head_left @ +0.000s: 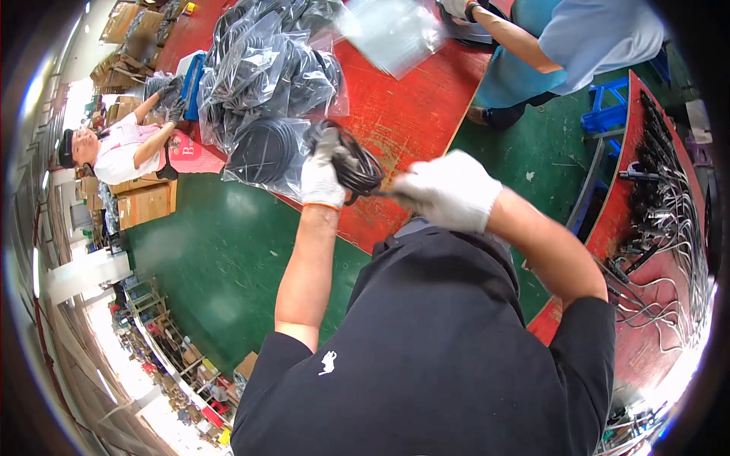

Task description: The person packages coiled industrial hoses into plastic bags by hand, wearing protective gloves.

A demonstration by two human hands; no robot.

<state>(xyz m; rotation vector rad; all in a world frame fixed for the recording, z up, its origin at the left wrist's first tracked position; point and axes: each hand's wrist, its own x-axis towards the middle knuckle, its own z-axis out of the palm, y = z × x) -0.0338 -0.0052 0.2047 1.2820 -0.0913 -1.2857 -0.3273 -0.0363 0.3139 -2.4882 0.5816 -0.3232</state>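
Bright, even light; glare blows out the lower rim. Motion blur smears the white-gloved right hand [449, 190]; clear plastic bags [266, 68] beyond it glint. Edges bend strongly.

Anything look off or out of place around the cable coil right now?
Nothing stands out. The left hand grips a black cable coil, the right hand pinching its end. Bagged coils sit heaped on the red table, bags apparently intact.

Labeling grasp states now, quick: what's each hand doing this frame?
Left hand: closed, gripping the coiled black cable.
Right hand: closed in a fist at the cable's loose end; the grip itself cannot be seen.
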